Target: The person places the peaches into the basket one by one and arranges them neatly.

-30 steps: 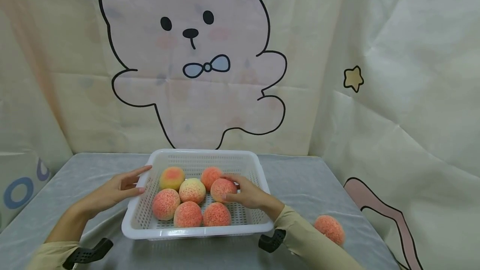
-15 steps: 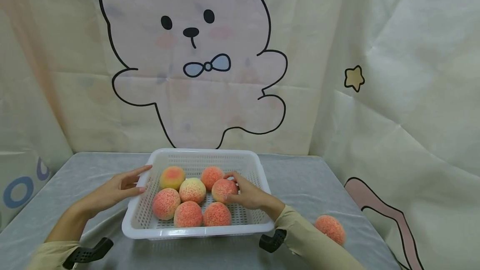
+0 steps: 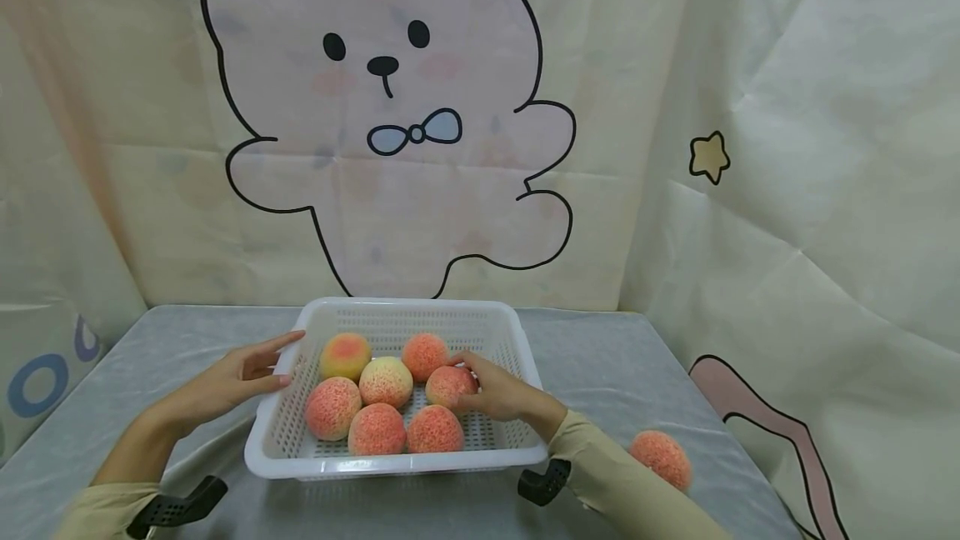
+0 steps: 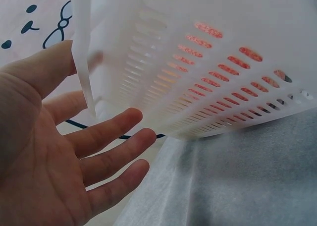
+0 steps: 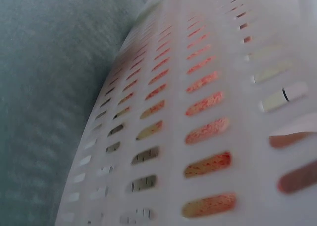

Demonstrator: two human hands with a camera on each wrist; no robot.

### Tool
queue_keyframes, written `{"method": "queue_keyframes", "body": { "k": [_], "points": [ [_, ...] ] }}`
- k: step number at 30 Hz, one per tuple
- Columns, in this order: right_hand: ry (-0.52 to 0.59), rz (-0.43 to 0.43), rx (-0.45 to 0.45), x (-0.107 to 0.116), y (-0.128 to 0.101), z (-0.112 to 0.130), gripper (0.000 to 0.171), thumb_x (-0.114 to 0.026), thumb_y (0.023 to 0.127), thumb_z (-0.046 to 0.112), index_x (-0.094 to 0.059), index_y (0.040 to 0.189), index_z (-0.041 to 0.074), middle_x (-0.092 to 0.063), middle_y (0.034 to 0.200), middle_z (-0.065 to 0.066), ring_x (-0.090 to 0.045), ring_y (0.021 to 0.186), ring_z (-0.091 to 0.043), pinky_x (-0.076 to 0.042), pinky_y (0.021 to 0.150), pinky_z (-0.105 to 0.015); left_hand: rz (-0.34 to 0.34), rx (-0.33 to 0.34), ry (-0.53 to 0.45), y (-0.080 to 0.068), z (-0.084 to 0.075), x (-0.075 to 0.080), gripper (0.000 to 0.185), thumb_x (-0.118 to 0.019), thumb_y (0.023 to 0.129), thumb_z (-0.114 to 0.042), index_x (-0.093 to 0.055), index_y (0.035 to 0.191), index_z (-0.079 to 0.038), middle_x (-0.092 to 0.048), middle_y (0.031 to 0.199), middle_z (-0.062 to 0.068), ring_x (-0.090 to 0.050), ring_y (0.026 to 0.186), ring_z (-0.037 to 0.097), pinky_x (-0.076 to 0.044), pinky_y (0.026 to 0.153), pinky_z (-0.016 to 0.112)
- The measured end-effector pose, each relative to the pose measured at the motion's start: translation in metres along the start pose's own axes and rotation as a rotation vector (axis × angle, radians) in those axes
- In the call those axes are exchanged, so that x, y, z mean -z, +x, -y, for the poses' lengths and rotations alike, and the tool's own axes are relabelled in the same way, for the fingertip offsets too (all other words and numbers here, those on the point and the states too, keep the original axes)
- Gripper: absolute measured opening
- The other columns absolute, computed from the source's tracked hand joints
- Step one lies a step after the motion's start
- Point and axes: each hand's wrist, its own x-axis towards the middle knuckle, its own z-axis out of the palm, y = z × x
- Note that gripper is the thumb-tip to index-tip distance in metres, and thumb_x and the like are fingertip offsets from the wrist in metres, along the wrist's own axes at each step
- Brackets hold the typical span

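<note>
Several round, speckled red-and-yellow peaches (image 3: 377,429) sit in a white slotted plastic basket (image 3: 322,465). My right hand (image 3: 501,386) reaches over the basket's right side. Its thumb and fingers curve round the right side of a reddish peach (image 3: 447,387) among the others. At the basket's left rim, my left hand (image 3: 225,383) has its fingertips right at the edge. In the left wrist view, the left hand (image 4: 74,151) stands spread, with several fingers (image 4: 116,154) along the basket's outer wall. The right wrist view shows the basket's slotted wall (image 5: 168,107), peaches behind it.
One more peach (image 3: 661,458) lies on the grey cloth-covered table (image 3: 600,373), right of the basket beside the right sleeve (image 3: 622,482). A cream curtain with a cartoon bear (image 3: 405,215) hangs behind the table, and more curtain closes both sides.
The right fingers have shifted from over the peach's top to its right side, and the peach sits slightly lower and further right. My left hand and the basket stay put.
</note>
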Motion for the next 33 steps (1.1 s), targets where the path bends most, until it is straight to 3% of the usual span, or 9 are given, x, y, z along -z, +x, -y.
{"method": "queue_keyframes", "body": {
  "k": [8,22,33],
  "points": [
    [0.026,0.023,0.003,-0.0004,0.001,-0.0016,0.059,-0.071,0.095,0.025,-0.046,0.146,0.009,-0.057,0.141,-0.011,-0.057,0.127,-0.026,-0.049,0.105,-0.052,0.001,0.007,0.01,0.0005,-0.0019,0.0001,0.077,-0.06,0.101,-0.03,-0.019,0.163,-0.011,-0.04,0.153,0.035,-0.059,0.126,0.039,-0.055,0.094,0.06],
    [0.061,0.034,0.012,0.0013,0.0018,0.0016,0.06,-0.067,0.095,0.027,-0.044,0.147,0.009,-0.058,0.14,-0.012,-0.058,0.121,-0.024,-0.052,0.1,-0.048,-0.005,0.005,0.011,0.0004,0.0013,0.0003,0.077,-0.06,0.101,-0.03,-0.017,0.163,-0.012,-0.034,0.157,0.034,-0.055,0.13,0.044,-0.054,0.095,0.061],
    [0.121,-0.014,0.007,0.0054,-0.0041,0.0039,0.059,-0.062,0.101,0.028,-0.039,0.153,0.013,-0.038,0.157,-0.024,-0.041,0.141,-0.043,-0.042,0.11,-0.06,-0.005,-0.003,-0.001,0.0006,0.0025,-0.0008,0.077,-0.06,0.101,-0.029,-0.017,0.163,-0.012,-0.032,0.158,0.034,-0.054,0.131,0.046,-0.054,0.095,0.061]
  ]
}}
